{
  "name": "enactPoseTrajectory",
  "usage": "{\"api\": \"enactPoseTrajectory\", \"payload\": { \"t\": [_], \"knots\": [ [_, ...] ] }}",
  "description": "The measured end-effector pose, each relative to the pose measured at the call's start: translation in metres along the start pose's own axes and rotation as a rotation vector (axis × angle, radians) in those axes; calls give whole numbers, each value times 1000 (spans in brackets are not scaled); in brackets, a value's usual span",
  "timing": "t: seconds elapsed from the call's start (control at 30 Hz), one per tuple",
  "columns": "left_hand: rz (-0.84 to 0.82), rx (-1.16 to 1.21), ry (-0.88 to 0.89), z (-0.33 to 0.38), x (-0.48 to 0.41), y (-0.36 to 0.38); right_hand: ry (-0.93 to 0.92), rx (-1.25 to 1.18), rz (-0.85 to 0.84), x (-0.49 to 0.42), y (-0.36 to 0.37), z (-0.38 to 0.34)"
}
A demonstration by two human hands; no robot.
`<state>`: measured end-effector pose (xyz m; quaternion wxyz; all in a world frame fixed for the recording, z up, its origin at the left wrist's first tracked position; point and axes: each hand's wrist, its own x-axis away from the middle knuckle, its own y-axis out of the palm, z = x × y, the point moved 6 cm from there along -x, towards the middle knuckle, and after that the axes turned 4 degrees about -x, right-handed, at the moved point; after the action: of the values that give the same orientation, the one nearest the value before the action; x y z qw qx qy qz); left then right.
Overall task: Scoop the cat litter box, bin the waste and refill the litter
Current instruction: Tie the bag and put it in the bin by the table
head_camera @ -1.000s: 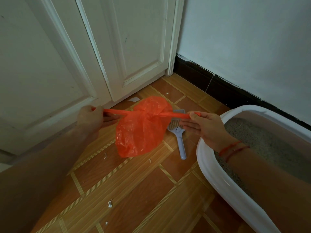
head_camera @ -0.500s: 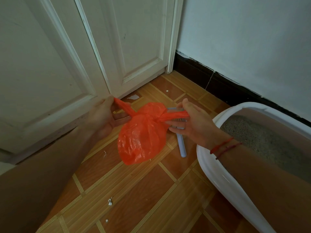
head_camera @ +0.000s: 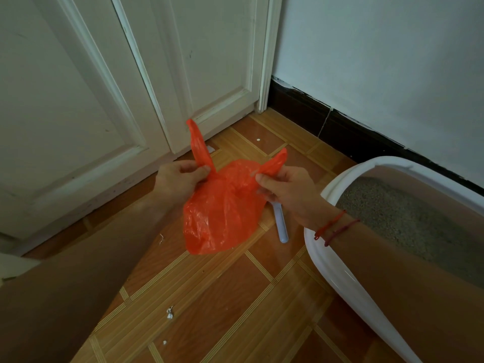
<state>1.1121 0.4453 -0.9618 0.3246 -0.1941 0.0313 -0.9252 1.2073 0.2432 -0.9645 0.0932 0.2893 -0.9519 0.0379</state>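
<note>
An orange plastic bag hangs in mid-air above the floor, its two handles sticking up. My left hand pinches the left handle and my right hand pinches the right one, both close to the bag's neck. A pale blue litter scoop lies on the floor behind the bag, only its handle showing. The white litter box stands at the right, filled with grey litter; my right forearm crosses its rim.
White panelled doors close off the left and back. A white wall with a dark skirting board runs behind the box. The wood-pattern tiled floor carries small white crumbs.
My hands came together from a wide stretch of the handles. The handles now stand upright and loose, and the bag hangs bunched between my hands.
</note>
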Motion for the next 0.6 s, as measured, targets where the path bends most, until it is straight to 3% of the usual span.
{"api": "enactPoseTrajectory", "payload": {
  "t": [0.23,0.47,0.6],
  "knots": [
    [13,-272,283,20,14,28,8,39,-16,1,13,0],
    [-345,-475,394,21,29,60,20,2,134,3,11,-4],
    [-313,-607,488,20,30,57,38,-134,4,4,19,-14]
  ]
}}
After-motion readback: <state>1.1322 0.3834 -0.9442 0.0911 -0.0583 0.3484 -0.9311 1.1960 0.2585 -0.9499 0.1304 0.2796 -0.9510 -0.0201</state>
